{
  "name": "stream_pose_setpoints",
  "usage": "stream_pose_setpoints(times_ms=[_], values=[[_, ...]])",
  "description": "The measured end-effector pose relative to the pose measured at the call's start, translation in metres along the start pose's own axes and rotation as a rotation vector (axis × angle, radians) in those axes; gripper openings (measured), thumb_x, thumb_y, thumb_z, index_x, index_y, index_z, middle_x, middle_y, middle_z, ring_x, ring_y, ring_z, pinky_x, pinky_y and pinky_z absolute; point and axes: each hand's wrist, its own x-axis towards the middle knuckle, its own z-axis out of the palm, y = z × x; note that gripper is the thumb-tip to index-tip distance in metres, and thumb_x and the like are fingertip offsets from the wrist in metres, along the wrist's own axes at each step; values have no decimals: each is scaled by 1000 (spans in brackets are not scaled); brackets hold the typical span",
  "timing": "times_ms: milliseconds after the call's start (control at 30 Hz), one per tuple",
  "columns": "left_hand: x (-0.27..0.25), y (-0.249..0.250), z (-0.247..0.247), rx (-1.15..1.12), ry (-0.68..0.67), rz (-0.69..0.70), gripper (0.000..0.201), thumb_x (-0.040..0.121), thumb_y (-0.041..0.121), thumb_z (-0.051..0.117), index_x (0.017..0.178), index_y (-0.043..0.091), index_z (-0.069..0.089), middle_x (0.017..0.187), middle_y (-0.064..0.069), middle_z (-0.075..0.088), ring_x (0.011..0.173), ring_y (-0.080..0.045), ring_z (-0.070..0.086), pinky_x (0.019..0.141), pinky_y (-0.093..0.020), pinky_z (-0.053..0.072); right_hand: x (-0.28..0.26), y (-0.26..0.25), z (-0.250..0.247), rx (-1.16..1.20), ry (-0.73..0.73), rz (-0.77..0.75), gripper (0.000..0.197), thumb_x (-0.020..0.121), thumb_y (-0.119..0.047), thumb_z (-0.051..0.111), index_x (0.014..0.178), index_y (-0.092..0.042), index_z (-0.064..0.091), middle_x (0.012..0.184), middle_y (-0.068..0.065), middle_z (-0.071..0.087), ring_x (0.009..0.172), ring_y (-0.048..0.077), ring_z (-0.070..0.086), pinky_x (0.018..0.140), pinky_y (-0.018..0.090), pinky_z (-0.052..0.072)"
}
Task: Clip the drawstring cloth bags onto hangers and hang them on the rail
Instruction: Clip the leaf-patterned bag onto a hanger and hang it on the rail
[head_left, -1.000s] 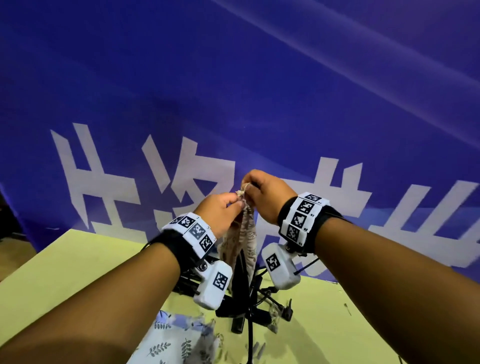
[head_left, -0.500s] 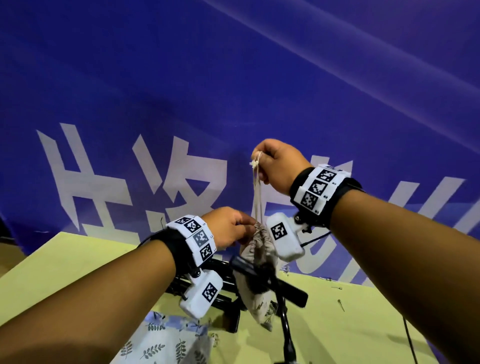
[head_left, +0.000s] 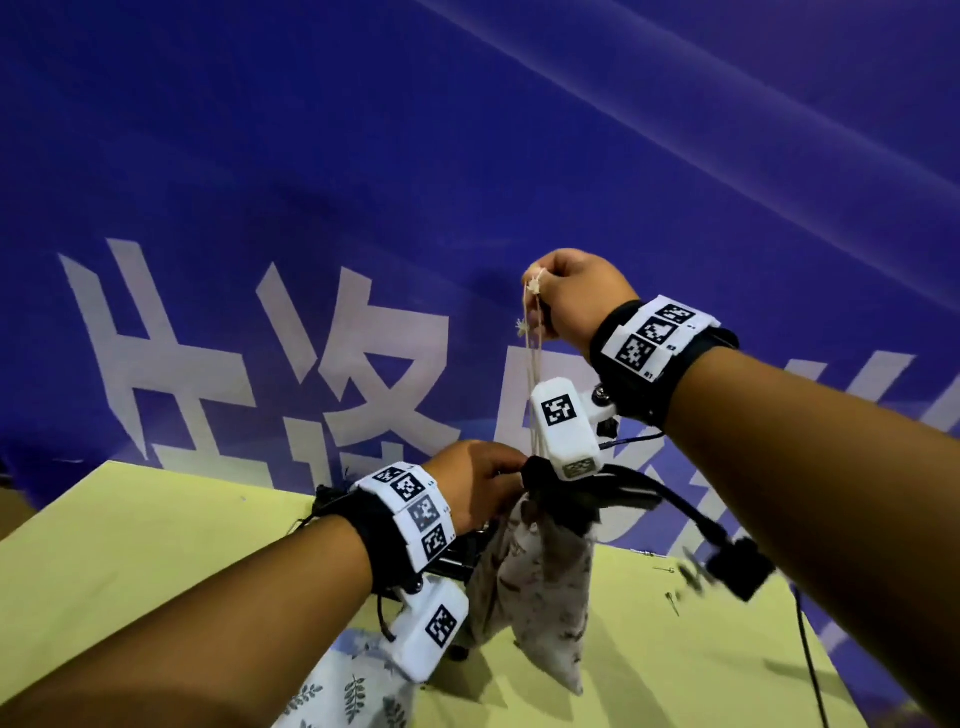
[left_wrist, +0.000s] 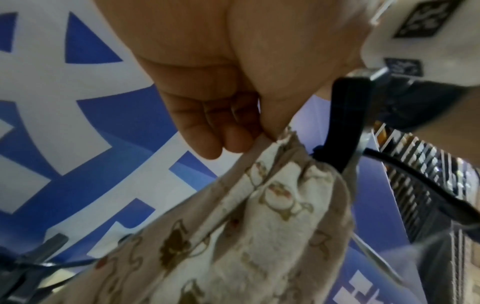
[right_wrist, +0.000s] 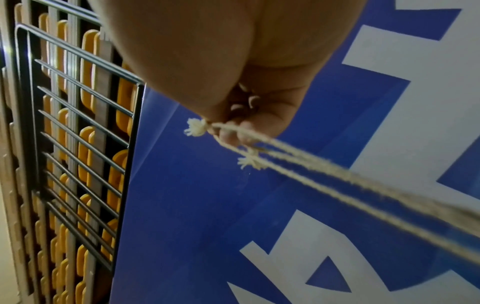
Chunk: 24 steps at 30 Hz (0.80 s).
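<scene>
A beige patterned drawstring bag (head_left: 540, 587) (left_wrist: 259, 226) hangs above the yellow table (head_left: 156, 545). My left hand (head_left: 483, 483) (left_wrist: 233, 131) pinches the gathered mouth of the bag between thumb and fingers. My right hand (head_left: 571, 296) (right_wrist: 233, 125) is raised above it and grips the cream drawstring cords (head_left: 535, 374) (right_wrist: 337, 174), pulled taut. A black clip hanger (head_left: 675, 504) lies across the bag's mouth; one black clip (left_wrist: 345, 123) sits on the bag's top edge.
A blue banner with white characters (head_left: 467, 182) fills the background. A second cloth bag with a leaf print (head_left: 353, 691) lies on the table near its front. A wire rack with orange pieces (right_wrist: 78, 144) shows in the right wrist view.
My right hand has risen with the drawstring cords, drawing the bag's mouth closed. My left hand stayed low on the bag's mouth. The hanger swung to the right.
</scene>
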Motion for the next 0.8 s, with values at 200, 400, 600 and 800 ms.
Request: stream_pose_setpoints(times_ms=[200,400,600,800], values=[[11,1,6,-52,170,-71,13,88,33,62,100,27,63,78,0,62,64,-18,59,68,-38,57,-6,0,-19,-111,94,33,22,82,-5,45,73,-9,64,56,4,61,42,18,50,46,26,42],[20,6,37,-168,190,-146,46,74,23,78,109,26,49,96,-2,52,79,-18,55,86,-45,55,-18,4,-39,-95,195,54,17,78,-10,48,73,-6,64,57,9,61,44,20,52,46,28,45],[35,20,81,254,316,-94,96,61,38,83,141,27,31,137,-3,38,127,-25,37,105,-35,35,-35,10,-71,56,184,79,16,88,-3,45,86,-1,60,65,13,60,53,22,60,52,29,55],[69,52,113,114,189,-250,63,59,43,78,116,31,54,111,6,65,100,-19,61,91,-37,52,-51,23,-121,124,194,80,12,91,-1,45,87,-3,55,69,18,58,59,26,59,60,36,58]])
